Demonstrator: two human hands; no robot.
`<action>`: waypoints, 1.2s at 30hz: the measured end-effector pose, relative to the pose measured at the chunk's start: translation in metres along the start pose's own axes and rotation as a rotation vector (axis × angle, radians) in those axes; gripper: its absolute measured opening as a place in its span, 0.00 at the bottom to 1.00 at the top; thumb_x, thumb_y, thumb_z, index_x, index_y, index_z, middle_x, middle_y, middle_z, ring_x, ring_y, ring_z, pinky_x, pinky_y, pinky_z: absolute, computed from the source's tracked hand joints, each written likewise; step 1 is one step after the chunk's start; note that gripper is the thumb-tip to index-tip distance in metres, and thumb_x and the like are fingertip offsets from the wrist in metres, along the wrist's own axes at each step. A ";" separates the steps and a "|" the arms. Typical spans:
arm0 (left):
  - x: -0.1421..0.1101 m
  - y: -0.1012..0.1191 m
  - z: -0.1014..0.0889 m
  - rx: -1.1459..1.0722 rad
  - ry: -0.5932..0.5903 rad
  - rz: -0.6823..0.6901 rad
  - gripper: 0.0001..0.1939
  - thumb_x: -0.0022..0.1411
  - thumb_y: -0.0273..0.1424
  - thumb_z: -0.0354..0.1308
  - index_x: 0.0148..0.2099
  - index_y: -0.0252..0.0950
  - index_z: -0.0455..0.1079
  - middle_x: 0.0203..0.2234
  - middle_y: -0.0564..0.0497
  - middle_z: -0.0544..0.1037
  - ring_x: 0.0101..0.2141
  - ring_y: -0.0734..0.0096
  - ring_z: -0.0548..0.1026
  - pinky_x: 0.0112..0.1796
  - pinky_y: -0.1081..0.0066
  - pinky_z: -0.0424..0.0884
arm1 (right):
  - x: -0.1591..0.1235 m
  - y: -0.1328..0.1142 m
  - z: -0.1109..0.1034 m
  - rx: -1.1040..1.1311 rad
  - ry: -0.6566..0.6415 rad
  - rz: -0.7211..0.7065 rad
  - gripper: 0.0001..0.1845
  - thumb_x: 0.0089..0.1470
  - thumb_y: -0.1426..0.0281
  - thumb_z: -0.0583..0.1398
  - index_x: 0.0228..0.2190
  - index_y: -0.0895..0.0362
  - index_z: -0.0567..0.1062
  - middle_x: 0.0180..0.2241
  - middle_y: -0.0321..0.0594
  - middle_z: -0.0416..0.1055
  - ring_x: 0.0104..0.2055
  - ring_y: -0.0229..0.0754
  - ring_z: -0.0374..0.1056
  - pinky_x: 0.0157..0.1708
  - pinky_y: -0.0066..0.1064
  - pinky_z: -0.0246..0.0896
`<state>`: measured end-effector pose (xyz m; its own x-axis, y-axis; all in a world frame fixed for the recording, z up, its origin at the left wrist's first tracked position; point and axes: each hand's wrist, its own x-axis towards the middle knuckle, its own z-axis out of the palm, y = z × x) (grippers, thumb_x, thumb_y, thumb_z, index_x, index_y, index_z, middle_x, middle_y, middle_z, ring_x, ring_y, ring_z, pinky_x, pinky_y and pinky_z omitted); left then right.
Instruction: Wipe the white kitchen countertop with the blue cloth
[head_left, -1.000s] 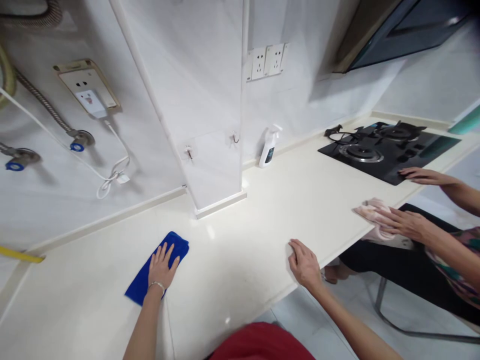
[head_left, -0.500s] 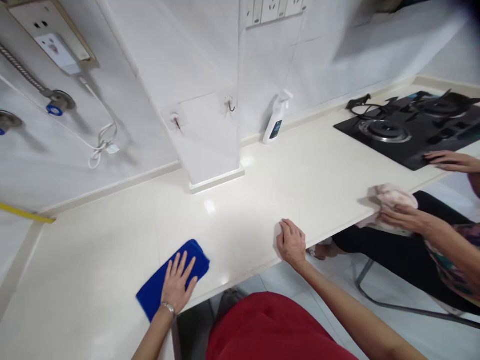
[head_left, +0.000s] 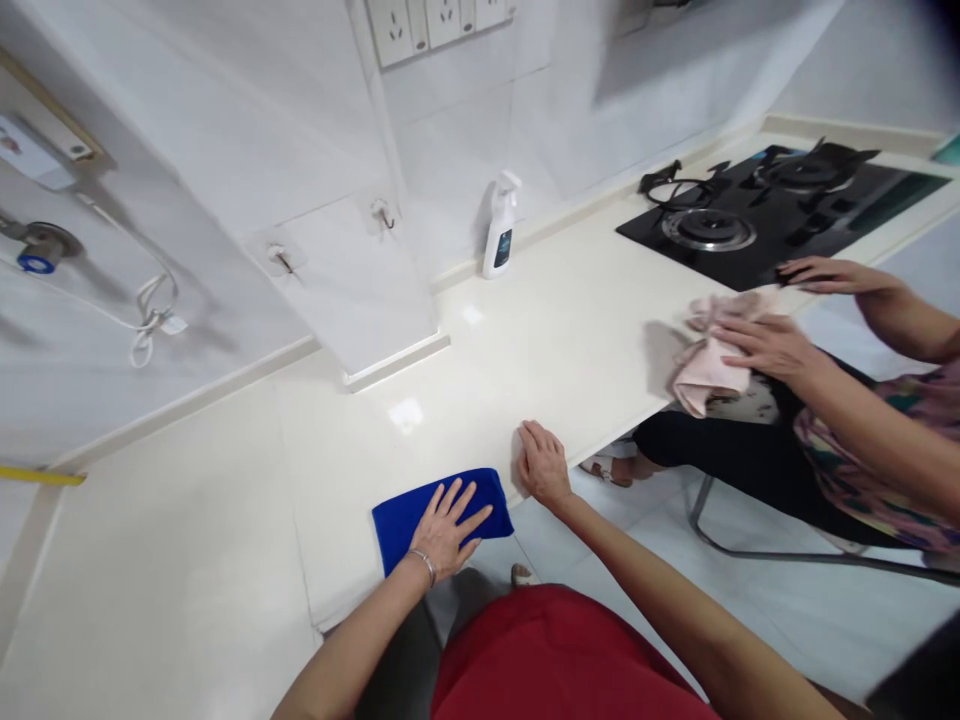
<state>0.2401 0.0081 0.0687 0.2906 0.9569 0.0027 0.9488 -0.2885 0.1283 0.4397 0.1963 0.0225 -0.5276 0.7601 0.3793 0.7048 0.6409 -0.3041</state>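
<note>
Under the spread fingers of my left hand [head_left: 448,530] lies a blue cloth [head_left: 401,515], flat across the front edge of the pale countertop [head_left: 217,560]. That hand is open, palm down, pressing on the cloth. To its right, my right hand [head_left: 544,465] rests on the counter's front edge, fingers loosely curled together with nothing seen in them. A gap separates it from the cloth's right end. Farther right, a co-worker's hand [head_left: 772,345] holds a pale pink cloth [head_left: 712,375] at the counter edge.
A white spray bottle [head_left: 500,230] stands against the wall. Beyond it is a black gas hob [head_left: 780,220], with the co-worker's other hand [head_left: 840,275] at its front corner. A wall column [head_left: 352,310] with two hooks juts over the counter. A chair leg [head_left: 750,552] is below right.
My left hand has slid the blue cloth rightward along the counter towards my right hand. The co-worker's pink cloth has lifted and moved. The camera view has shifted right.
</note>
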 end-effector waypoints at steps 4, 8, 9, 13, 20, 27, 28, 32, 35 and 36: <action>0.044 0.018 0.006 0.005 0.003 0.004 0.32 0.66 0.43 0.47 0.69 0.56 0.44 0.72 0.50 0.44 0.70 0.54 0.44 0.65 0.46 0.54 | -0.002 0.008 0.002 0.048 -0.012 -0.033 0.30 0.57 0.74 0.50 0.62 0.62 0.59 0.62 0.52 0.59 0.67 0.51 0.49 0.62 0.48 0.48; 0.077 0.032 0.012 -0.002 0.003 -0.007 0.30 0.65 0.45 0.46 0.68 0.53 0.49 0.71 0.49 0.47 0.69 0.53 0.45 0.65 0.45 0.53 | -0.003 0.015 0.005 0.077 -0.014 -0.016 0.33 0.56 0.77 0.48 0.63 0.56 0.57 0.61 0.49 0.62 0.65 0.50 0.54 0.60 0.50 0.53; 0.080 0.033 0.013 -0.005 0.002 -0.009 0.30 0.66 0.45 0.46 0.68 0.53 0.49 0.71 0.49 0.47 0.69 0.54 0.45 0.65 0.45 0.53 | -0.003 0.017 0.004 0.080 -0.020 -0.023 0.33 0.56 0.77 0.48 0.63 0.56 0.57 0.61 0.48 0.62 0.64 0.50 0.54 0.59 0.50 0.53; 0.065 0.030 0.008 -0.014 0.011 -0.046 0.30 0.67 0.42 0.45 0.69 0.56 0.45 0.71 0.51 0.49 0.69 0.57 0.47 0.65 0.48 0.55 | 0.002 0.024 -0.007 0.073 -0.064 -0.088 0.31 0.56 0.76 0.50 0.62 0.58 0.60 0.62 0.49 0.61 0.64 0.51 0.54 0.58 0.47 0.54; -0.036 -0.018 -0.010 0.036 -0.007 -0.338 0.28 0.68 0.38 0.44 0.68 0.54 0.48 0.70 0.50 0.53 0.69 0.55 0.49 0.64 0.45 0.56 | 0.024 0.073 -0.037 0.094 -0.185 -0.265 0.23 0.59 0.69 0.52 0.56 0.53 0.68 0.59 0.42 0.65 0.58 0.46 0.61 0.57 0.40 0.55; -0.145 -0.047 -0.017 0.071 -0.119 -0.463 0.28 0.67 0.40 0.46 0.68 0.52 0.49 0.70 0.47 0.50 0.69 0.53 0.46 0.64 0.43 0.54 | 0.034 0.112 -0.037 0.080 -0.069 -0.040 0.25 0.57 0.68 0.53 0.56 0.57 0.68 0.58 0.47 0.65 0.57 0.53 0.60 0.54 0.46 0.57; -0.144 -0.044 -0.017 0.077 -0.117 -0.473 0.28 0.67 0.40 0.46 0.68 0.52 0.49 0.70 0.47 0.49 0.69 0.52 0.45 0.64 0.43 0.54 | 0.034 0.112 -0.036 0.075 -0.065 -0.025 0.26 0.57 0.68 0.53 0.56 0.57 0.67 0.58 0.47 0.64 0.56 0.54 0.60 0.54 0.47 0.56; -0.100 -0.024 -0.012 0.073 -0.090 -0.441 0.29 0.66 0.38 0.48 0.68 0.54 0.49 0.71 0.48 0.47 0.69 0.51 0.44 0.64 0.42 0.55 | 0.033 0.107 -0.036 0.077 -0.076 -0.016 0.27 0.56 0.68 0.53 0.57 0.56 0.66 0.59 0.46 0.64 0.56 0.54 0.59 0.54 0.47 0.55; -0.054 -0.009 -0.010 0.037 -0.074 -0.353 0.30 0.66 0.37 0.48 0.68 0.56 0.48 0.71 0.50 0.47 0.69 0.51 0.45 0.64 0.43 0.56 | 0.033 0.106 -0.038 0.070 -0.076 -0.016 0.26 0.56 0.68 0.53 0.56 0.56 0.67 0.59 0.45 0.64 0.57 0.53 0.59 0.54 0.45 0.54; -0.040 -0.005 -0.010 0.029 -0.068 -0.328 0.30 0.66 0.37 0.48 0.68 0.56 0.47 0.71 0.50 0.46 0.69 0.51 0.46 0.64 0.43 0.56 | 0.034 0.106 -0.039 0.068 -0.074 -0.015 0.26 0.56 0.68 0.53 0.56 0.56 0.67 0.59 0.45 0.64 0.57 0.53 0.59 0.54 0.45 0.55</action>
<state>0.2226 -0.0289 0.0775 -0.0246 0.9946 -0.1009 0.9960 0.0330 0.0827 0.5149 0.2854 0.0372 -0.5736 0.7543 0.3192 0.6639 0.6565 -0.3582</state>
